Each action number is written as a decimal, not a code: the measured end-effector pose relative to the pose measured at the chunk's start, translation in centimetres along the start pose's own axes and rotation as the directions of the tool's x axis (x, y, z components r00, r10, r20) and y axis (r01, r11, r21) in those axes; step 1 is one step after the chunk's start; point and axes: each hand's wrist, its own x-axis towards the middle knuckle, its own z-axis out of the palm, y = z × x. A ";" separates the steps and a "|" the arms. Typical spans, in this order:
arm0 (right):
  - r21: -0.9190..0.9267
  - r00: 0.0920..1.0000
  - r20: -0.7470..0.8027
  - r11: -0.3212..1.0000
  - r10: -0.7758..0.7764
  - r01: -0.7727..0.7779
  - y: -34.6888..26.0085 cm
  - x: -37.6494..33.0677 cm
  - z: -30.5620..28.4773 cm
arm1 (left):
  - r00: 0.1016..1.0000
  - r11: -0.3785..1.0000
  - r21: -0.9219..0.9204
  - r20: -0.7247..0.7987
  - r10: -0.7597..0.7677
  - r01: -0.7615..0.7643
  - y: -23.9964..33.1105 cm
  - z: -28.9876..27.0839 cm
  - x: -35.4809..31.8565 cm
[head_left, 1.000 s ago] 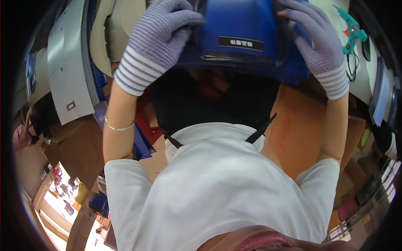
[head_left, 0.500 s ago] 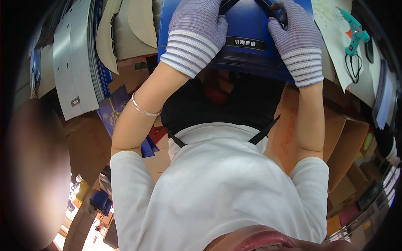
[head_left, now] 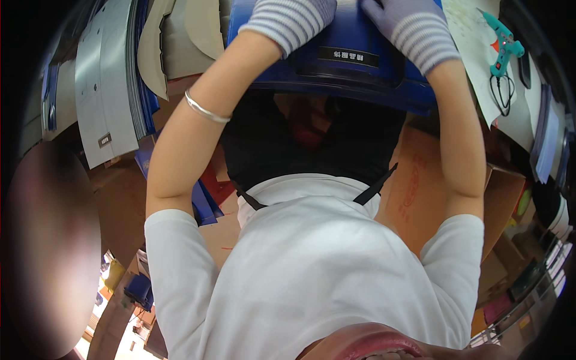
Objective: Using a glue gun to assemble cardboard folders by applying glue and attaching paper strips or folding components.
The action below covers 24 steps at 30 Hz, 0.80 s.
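Blue box (head_left: 348, 33): straight ahead, beyond the lap, its far part cut off by the upper edge; a darker shape along its near side is hard to make out.
Black tag (head_left: 348, 57): on the box, between the two wrists.
Left hand (head_left: 294, 21): in a striped glove, over the left part of the box; the fingers are mostly out of view, so I cannot tell whether they grip.
Right hand (head_left: 411, 27): gloved alike, over the right part, apart from the left hand; its fingertips are cut off too, and its grip cannot be told.
Glue gun (head_left: 507, 54): teal, right of the box on a white sheet (head_left: 471, 60), its black cord (head_left: 504, 99) looped on the near side.
Grey boards (head_left: 105, 84): stacked at the left, bent by the lens.
Beige pieces (head_left: 204, 27): between boards and box, cut off at the far end.
Blue pieces (head_left: 205, 204): partly hidden behind the left forearm.
Carton (head_left: 414, 186): near right, partly covered by the right arm.
Far left side: a blurred oval; what lies there cannot be told.
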 end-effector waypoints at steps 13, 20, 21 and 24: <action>0.186 0.996 -0.003 0.979 0.084 -0.082 0.3 1.8 2.0 | 0.966 0.994 0.091 0.254 0.042 -0.067 -2.2 2.0 2.2; 0.692 0.966 -0.257 0.693 -0.028 0.204 10.9 -4.5 -2.5 | 0.943 0.805 -0.560 0.117 0.310 -0.196 -2.9 0.0 -0.9; 0.476 0.946 -0.322 0.861 -0.018 0.179 13.7 -5.9 -3.9 | 0.952 0.867 -0.459 0.127 0.279 -0.193 -2.8 -0.7 -1.5; 0.413 0.891 -0.190 0.857 0.412 -0.308 22.1 -7.8 -5.6 | 0.982 0.914 -0.379 0.063 0.179 -0.143 -2.5 -2.4 -3.2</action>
